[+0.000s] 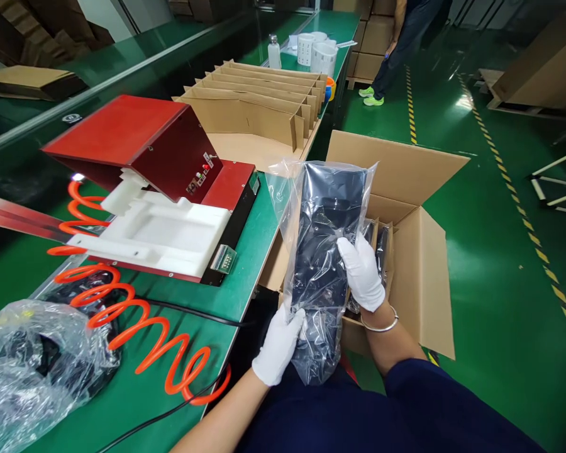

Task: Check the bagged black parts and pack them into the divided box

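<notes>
Bag (327,251): head view, held between your two gloved hands, its long axis running away from you. Your left hand (278,346) is clamped on the lower left edge; your right hand (362,274) is closed on the right edge, farther up and nearer the open box (408,264). The box opening lies beneath and beside your right hand; its raised flap (436,283) stands to that hand's right. Left of your left hand are the bench (245,258) and hose (68,250).
</notes>
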A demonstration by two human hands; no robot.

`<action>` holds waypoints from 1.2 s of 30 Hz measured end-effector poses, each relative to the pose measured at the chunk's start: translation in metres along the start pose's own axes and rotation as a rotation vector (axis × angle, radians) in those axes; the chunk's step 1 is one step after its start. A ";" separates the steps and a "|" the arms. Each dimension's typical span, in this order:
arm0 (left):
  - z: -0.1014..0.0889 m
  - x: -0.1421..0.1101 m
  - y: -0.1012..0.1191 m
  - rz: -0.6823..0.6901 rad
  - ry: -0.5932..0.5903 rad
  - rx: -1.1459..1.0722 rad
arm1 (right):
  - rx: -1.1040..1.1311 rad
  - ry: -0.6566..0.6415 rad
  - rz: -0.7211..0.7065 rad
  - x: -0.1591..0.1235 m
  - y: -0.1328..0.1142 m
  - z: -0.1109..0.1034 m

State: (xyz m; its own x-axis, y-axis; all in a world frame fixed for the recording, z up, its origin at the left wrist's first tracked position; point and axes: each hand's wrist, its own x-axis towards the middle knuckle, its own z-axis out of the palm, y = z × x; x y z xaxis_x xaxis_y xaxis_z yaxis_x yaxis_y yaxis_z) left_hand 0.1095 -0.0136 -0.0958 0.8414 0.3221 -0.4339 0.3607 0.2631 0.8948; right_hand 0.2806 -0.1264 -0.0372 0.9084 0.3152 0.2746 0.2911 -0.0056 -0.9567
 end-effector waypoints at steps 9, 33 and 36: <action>0.000 0.002 0.002 -0.057 -0.025 -0.086 | -0.256 0.113 -0.256 -0.001 0.010 -0.012; -0.002 0.002 0.002 0.000 0.023 -0.142 | -0.045 -0.222 0.055 -0.028 0.033 -0.007; -0.002 0.002 0.000 0.023 0.017 -0.129 | -0.027 -0.176 0.025 -0.035 0.034 -0.001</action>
State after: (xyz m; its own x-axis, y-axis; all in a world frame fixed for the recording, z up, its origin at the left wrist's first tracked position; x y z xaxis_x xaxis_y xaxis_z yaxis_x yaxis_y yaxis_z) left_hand 0.1102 -0.0110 -0.0966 0.8417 0.3441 -0.4162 0.2856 0.3704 0.8839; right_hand 0.2595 -0.1386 -0.0792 0.8493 0.4763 0.2276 0.2796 -0.0401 -0.9593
